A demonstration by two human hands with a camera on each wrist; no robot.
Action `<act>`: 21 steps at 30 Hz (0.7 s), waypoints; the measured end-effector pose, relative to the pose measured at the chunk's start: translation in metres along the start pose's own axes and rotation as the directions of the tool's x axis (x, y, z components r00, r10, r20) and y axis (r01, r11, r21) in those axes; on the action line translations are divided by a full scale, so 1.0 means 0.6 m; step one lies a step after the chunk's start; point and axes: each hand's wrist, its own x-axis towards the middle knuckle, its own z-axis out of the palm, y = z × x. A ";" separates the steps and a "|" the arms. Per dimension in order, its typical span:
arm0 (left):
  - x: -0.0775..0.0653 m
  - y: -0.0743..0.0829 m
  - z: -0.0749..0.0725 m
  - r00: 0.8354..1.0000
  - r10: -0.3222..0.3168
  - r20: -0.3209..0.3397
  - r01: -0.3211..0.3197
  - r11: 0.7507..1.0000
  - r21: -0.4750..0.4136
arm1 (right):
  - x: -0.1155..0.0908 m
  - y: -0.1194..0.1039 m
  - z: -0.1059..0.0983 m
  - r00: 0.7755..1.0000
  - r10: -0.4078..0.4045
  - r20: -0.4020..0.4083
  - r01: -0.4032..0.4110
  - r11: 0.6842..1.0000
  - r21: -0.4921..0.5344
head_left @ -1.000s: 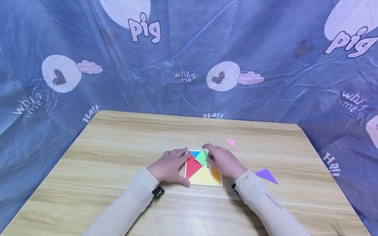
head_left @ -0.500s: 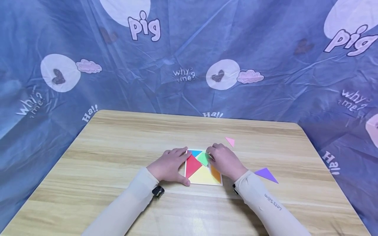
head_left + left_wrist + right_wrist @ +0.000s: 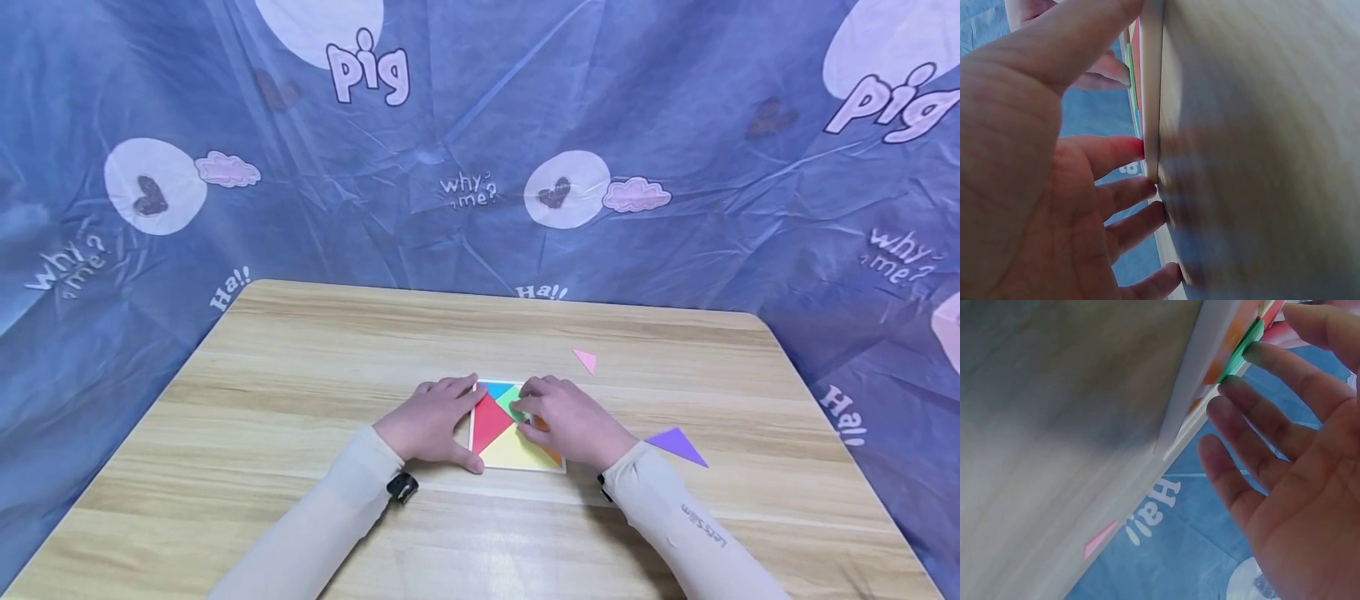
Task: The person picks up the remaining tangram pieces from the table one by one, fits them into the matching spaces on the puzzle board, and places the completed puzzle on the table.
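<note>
A white-rimmed square tangram tray [image 3: 525, 470] sits mid-table, with a red triangle [image 3: 491, 423], a yellow triangle [image 3: 516, 452], a blue piece [image 3: 493, 389] and an orange piece inside. My left hand [image 3: 429, 422] rests along the tray's left side, thumb at its near left corner and index finger over the red piece. The left wrist view shows those fingertips against the tray's edge [image 3: 1152, 94]. My right hand [image 3: 576, 422] covers the tray's right part, its fingertips touching a green piece [image 3: 1244, 351]. In the right wrist view the fingers are only gently bent.
A small pink triangle [image 3: 587, 360] lies on the wooden table [image 3: 337, 333] beyond the tray to the right. Farther right, a purple triangle [image 3: 678, 447] lies near the right sleeve. A blue printed curtain [image 3: 420, 233] hangs behind the table.
The green piece has turned and shifted slightly, and now lies against the blue and red pieces. My right hand has moved from its upper right edge onto it. My left hand stays put.
</note>
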 end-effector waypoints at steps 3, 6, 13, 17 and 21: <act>0.001 -0.001 0.000 1.000 0.001 0.000 -0.001 1.000 0.006 | 0.002 -0.001 0.002 1.000 -0.010 0.007 0.010 0.999 0.032; 0.001 -0.002 -0.001 1.000 0.005 0.004 -0.005 1.000 0.010 | 0.002 -0.001 0.003 1.000 -0.008 0.020 0.008 0.999 0.049; 0.003 -0.003 -0.004 1.000 0.006 0.008 -0.006 1.000 0.005 | -0.002 0.002 -0.003 0.998 0.054 0.030 -0.054 0.998 0.011; 0.004 -0.004 -0.004 1.000 0.011 0.001 -0.011 1.000 -0.007 | -0.001 0.002 -0.003 0.998 0.050 0.029 -0.050 0.999 0.008; 0.005 -0.006 -0.004 1.000 0.013 -0.001 -0.013 1.000 -0.006 | 0.002 0.001 -0.001 0.999 0.044 0.025 -0.045 0.998 0.033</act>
